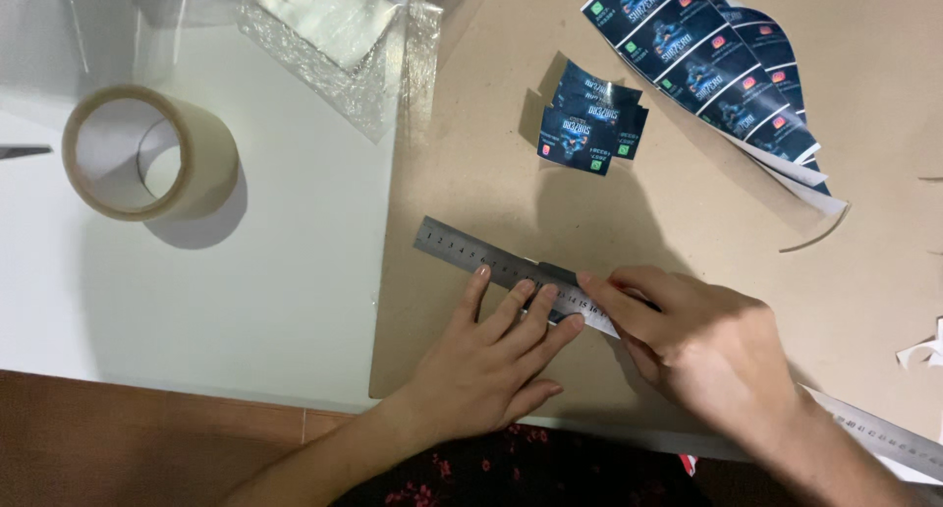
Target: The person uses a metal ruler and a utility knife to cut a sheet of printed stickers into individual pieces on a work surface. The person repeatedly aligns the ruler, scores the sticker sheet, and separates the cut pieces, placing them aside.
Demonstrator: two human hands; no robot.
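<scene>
Fingers of the left hand [491,355] lie spread, pinning the ruler [491,263] to the board [462,163] — right hand [702,345] grips something hidden at its edge, probably cutting; next move needs steady pressure — cards [589,124] lie far

From my remote feed, I see 2 bare hands and 2 bare forearms entering from the lower edge of the head view. The left hand [486,365] wears no glove, ring or watch; its nails are short and unpainted. The right hand [702,345] is equally unadorned, with no bracelet or band at the wrist. No sleeve reaches either forearm in the frame. Below the arms I make out a strip of dark garment [511,468], black with a small red floral print, worn at the lap.
</scene>
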